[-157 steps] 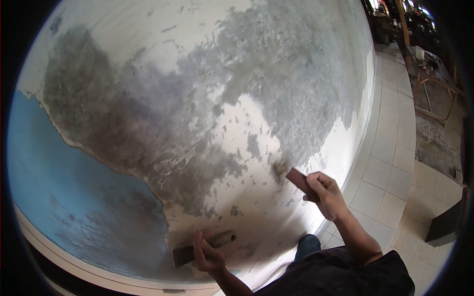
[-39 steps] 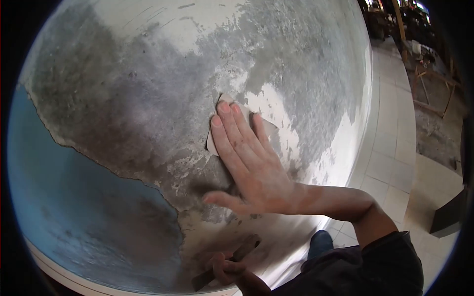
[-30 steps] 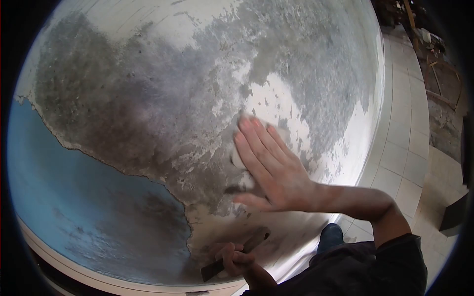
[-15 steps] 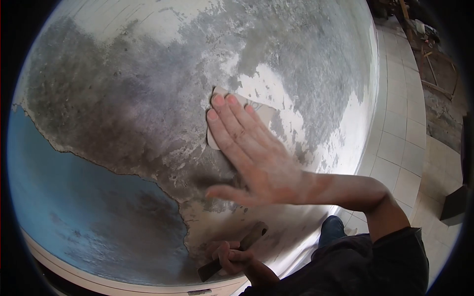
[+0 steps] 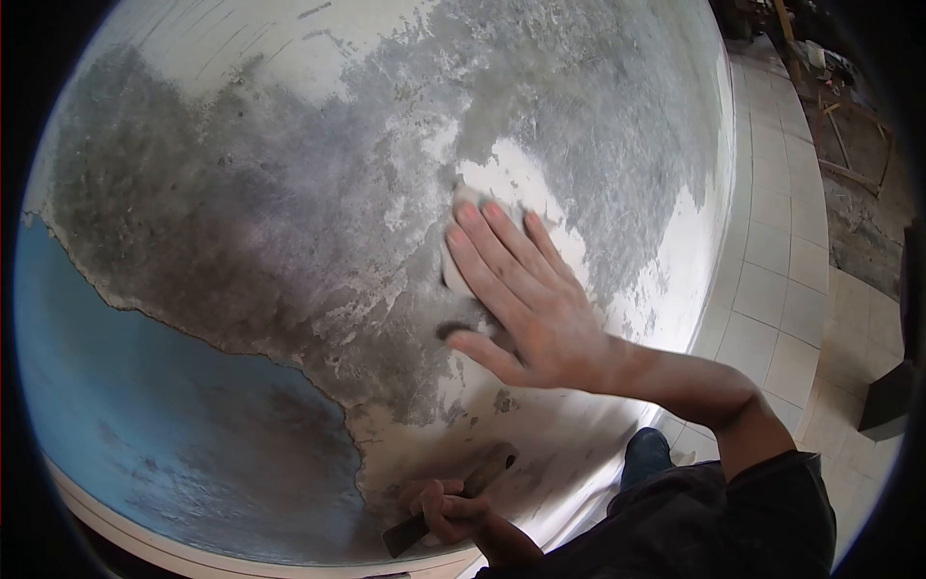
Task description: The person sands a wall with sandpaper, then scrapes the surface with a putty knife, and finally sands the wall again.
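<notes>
My right hand (image 5: 540,314) lies flat over a pale sheet of sandpaper (image 5: 457,272), pressing it to the patchy wall (image 5: 289,193). Its fingers point up and to the left and are slightly apart, with the thumb held out to the side. Most of the sandpaper is hidden beneath the fingers; its left and upper edges show. Lower down, my left hand (image 5: 446,510) is closed around a scraper (image 5: 403,537). One dark end sticks out at lower left, and the other end, with a hole, at upper right.
Grey bare render and white patches cover most of the wall. A ragged edge borders a blue painted area (image 5: 193,415) at lower left, above a pale ledge (image 5: 174,531). Floor tiles (image 5: 772,261) run along the right, with a wooden frame (image 5: 849,145) and a dark block (image 5: 887,400) beyond.
My right hand and the sandpaper have slid to the right and slightly down across the wall. The left hand keeps hold of the scraper, nearly in place.
</notes>
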`<state>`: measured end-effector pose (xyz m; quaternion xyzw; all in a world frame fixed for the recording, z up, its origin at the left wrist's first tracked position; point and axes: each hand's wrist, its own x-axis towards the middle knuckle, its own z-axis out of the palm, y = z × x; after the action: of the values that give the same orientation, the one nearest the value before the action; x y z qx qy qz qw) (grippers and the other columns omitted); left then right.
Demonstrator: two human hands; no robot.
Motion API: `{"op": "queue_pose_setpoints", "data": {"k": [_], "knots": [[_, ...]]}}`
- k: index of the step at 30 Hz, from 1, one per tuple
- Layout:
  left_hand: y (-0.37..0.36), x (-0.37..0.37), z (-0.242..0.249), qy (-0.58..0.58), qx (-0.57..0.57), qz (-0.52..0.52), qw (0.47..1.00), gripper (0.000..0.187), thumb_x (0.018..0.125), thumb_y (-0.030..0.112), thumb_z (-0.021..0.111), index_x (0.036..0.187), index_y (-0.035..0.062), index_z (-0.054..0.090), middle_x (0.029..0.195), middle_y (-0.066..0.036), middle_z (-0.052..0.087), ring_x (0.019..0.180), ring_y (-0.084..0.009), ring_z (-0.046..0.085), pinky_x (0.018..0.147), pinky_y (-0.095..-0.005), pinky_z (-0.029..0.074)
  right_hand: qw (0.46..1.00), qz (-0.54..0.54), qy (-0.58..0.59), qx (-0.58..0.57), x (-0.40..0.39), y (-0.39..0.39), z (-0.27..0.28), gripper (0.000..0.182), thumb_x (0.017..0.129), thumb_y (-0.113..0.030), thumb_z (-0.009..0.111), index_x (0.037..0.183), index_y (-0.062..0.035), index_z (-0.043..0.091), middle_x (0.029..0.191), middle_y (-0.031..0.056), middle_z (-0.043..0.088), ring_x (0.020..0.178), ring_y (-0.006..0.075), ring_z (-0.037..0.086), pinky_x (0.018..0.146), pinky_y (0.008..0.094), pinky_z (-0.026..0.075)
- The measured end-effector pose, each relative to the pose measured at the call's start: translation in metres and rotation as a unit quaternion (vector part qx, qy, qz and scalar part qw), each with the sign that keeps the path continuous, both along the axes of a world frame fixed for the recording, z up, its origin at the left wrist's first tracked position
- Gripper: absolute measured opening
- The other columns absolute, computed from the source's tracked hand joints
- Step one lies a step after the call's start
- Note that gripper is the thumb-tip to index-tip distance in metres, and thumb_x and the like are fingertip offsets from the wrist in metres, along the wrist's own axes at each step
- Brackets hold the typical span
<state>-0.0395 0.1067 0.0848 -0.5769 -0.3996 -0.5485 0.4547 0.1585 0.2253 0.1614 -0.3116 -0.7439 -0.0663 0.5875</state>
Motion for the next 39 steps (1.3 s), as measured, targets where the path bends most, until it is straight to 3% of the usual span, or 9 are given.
{"op": "queue_pose_setpoints", "data": {"k": [4, 10, 17, 22, 25, 31, 35, 36, 39], "knots": [[0.001, -0.002, 0.0, 0.015, 0.011, 0.008, 1.0, 0.033, 0.1, 0.02, 0.038, 0.095, -0.0075, 0.057, 0.057, -0.002, 0.044, 0.051, -0.0146, 0.042, 0.05, -0.0294, 0.038, 0.999, -0.021, -0.03, 0.016, 0.004, 0.008, -0.029, 0.074, 0.09, -0.044, 0.057, 0.147, -0.0043, 0.031, 0.154, 0.0153, 0.027, 0.142, 0.033, 0.024, 0.114, 0.0525, 0.018], [0.001, -0.004, -0.003, 0.003, 0.009, 0.007, 1.0, 0.033, 0.1, 0.019, 0.038, 0.094, -0.0076, 0.056, 0.056, -0.002, 0.044, 0.051, -0.0139, 0.042, 0.05, -0.0281, 0.037, 0.996, -0.045, 0.029, 0.078, 0.017, 0.037, 0.013, 0.059, 0.095, -0.025, 0.051, 0.147, -0.0074, 0.031, 0.154, 0.0135, 0.026, 0.141, 0.0325, 0.026, 0.113, 0.0518, 0.024], [0.002, 0.002, 0.005, 0.035, 0.005, 0.018, 0.999, 0.033, 0.1, 0.019, 0.037, 0.094, -0.0074, 0.056, 0.056, -0.003, 0.044, 0.053, -0.0145, 0.044, 0.054, -0.0296, 0.042, 0.996, -0.026, -0.055, 0.07, 0.015, 0.022, -0.033, 0.067, 0.09, -0.029, 0.06, 0.147, -0.0076, 0.032, 0.155, 0.0123, 0.027, 0.142, 0.0334, 0.025, 0.112, 0.0516, 0.025], [0.003, 0.002, 0.004, 0.03, 0.014, 0.03, 0.999, 0.032, 0.099, 0.018, 0.037, 0.093, -0.0066, 0.057, 0.056, -0.002, 0.044, 0.051, -0.0144, 0.043, 0.053, -0.0301, 0.042, 0.994, -0.08, 0.04, 0.066, 0.014, 0.034, 0.027, 0.054, 0.094, -0.018, 0.052, 0.145, -0.0075, 0.038, 0.153, 0.0113, 0.032, 0.142, 0.0353, 0.027, 0.114, 0.0525, 0.02], [0.001, -0.001, -0.002, 0.01, 0.011, 0.034, 0.999, 0.032, 0.099, 0.018, 0.038, 0.093, -0.0062, 0.057, 0.055, -0.001, 0.043, 0.051, -0.0142, 0.042, 0.052, -0.0302, 0.04, 0.993, -0.096, 0.034, 0.053, 0.005, 0.026, 0.018, 0.06, 0.09, -0.027, 0.059, 0.143, -0.0094, 0.039, 0.152, 0.0086, 0.033, 0.14, 0.0328, 0.029, 0.111, 0.0575, 0.024], [0.0, -0.002, -0.002, 0.008, 0.012, 0.022, 1.0, 0.033, 0.099, 0.02, 0.038, 0.092, -0.0063, 0.057, 0.055, -0.002, 0.043, 0.05, -0.0141, 0.042, 0.05, -0.0296, 0.038, 0.986, -0.136, -0.063, 0.079, 0.008, 0.017, -0.016, 0.064, 0.086, -0.029, 0.063, 0.143, -0.0099, 0.04, 0.152, 0.0101, 0.033, 0.141, 0.0324, 0.029, 0.11, 0.0625, 0.022], [0.002, 0.0, 0.0, 0.016, 0.017, 0.028, 0.999, 0.034, 0.099, 0.022, 0.039, 0.092, -0.0068, 0.057, 0.054, -0.002, 0.043, 0.05, -0.0143, 0.041, 0.05, -0.0293, 0.037, 0.995, -0.072, 0.02, 0.07, 0.007, 0.024, 0.023, 0.059, 0.09, -0.017, 0.058, 0.143, -0.0004, 0.039, 0.152, 0.016, 0.033, 0.142, 0.0359, 0.026, 0.113, 0.0606, 0.013], [0.002, 0.0, 0.0, 0.018, 0.019, 0.031, 0.999, 0.035, 0.099, 0.022, 0.039, 0.092, -0.0069, 0.057, 0.054, -0.002, 0.043, 0.05, -0.0143, 0.041, 0.05, -0.0293, 0.037, 0.996, -0.039, 0.044, 0.073, 0.004, 0.024, 0.021, 0.058, 0.091, -0.015, 0.057, 0.143, 0.0017, 0.038, 0.151, 0.0191, 0.033, 0.142, 0.0351, 0.027, 0.113, 0.0571, 0.017], [-0.004, 0.0, -0.002, 0.003, -0.034, 0.051, 0.998, 0.021, 0.099, 0.018, 0.034, 0.095, 0.004, 0.049, 0.054, 0.002, 0.042, 0.061, -0.0156, 0.044, 0.058, -0.0349, 0.042, 0.998, -0.024, -0.015, 0.058, 0.003, 0.009, -0.003, 0.057, 0.091, -0.014, 0.056, 0.142, 0.0037, 0.037, 0.149, 0.0226, 0.034, 0.141, 0.0365, 0.029, 0.113, 0.0531, 0.021]]}}
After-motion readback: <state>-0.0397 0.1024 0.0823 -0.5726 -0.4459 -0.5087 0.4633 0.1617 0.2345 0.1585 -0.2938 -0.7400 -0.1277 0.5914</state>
